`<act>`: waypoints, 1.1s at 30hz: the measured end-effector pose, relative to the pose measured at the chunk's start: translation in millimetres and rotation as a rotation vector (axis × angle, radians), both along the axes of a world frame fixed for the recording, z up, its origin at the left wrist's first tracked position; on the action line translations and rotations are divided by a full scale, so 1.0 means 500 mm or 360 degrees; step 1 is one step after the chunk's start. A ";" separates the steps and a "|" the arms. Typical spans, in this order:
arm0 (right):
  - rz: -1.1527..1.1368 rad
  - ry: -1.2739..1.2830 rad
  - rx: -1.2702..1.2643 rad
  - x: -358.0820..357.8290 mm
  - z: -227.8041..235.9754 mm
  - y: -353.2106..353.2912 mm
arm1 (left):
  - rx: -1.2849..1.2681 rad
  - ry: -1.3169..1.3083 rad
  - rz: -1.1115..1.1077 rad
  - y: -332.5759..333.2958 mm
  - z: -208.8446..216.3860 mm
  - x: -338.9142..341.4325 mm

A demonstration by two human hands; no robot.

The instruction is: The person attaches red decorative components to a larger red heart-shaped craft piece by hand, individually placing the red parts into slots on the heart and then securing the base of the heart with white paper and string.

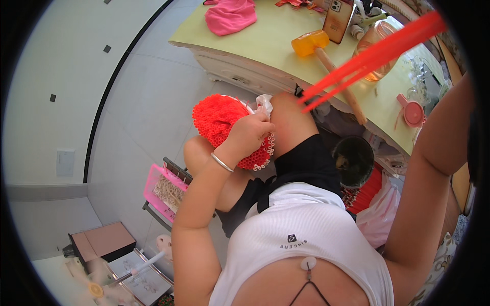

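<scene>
A bright red bundle (220,118) of what look like thin tubes packed side by side rests on my lap, with small white rings along its lower right edge. My left hand (250,133), a silvery bangle on its wrist, lies over the bundle with fingers curled round its right part. Crumpled white material (263,105) sticks out just beyond the fingers. Long red strips (372,58) slant across the upper right, close to the camera and blurred. My right arm reaches up at the right rim; its hand is out of the picture, so its hold on the strips cannot be seen.
A pale green table (278,56) bears a mallet with an amber head (310,43), a phone (338,20), a glass jar (376,48), pink cloth (230,15) and a pink round-headed item (412,113). Below stand a dark bucket (353,161) and a pink basket (150,186) of pale pieces.
</scene>
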State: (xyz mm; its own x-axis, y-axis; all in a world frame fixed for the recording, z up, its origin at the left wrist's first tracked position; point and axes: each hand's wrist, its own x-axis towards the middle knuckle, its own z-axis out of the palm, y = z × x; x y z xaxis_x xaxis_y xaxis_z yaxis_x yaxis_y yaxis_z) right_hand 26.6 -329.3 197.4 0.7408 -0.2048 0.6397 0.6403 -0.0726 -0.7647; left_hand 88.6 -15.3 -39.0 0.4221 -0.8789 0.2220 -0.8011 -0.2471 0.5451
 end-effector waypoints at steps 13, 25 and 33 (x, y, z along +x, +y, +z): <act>0.0363 0.0649 -0.0416 0.004 -0.187 0.175 | -0.0408 -0.0214 0.0161 0.024 0.329 0.016; 0.0641 0.0827 -0.0121 0.052 -0.165 0.263 | -0.1141 0.0397 0.0736 0.062 0.212 -0.025; 0.0593 0.0888 -0.0255 0.054 -0.172 0.263 | -0.0007 -0.0035 0.0223 0.058 0.015 -0.060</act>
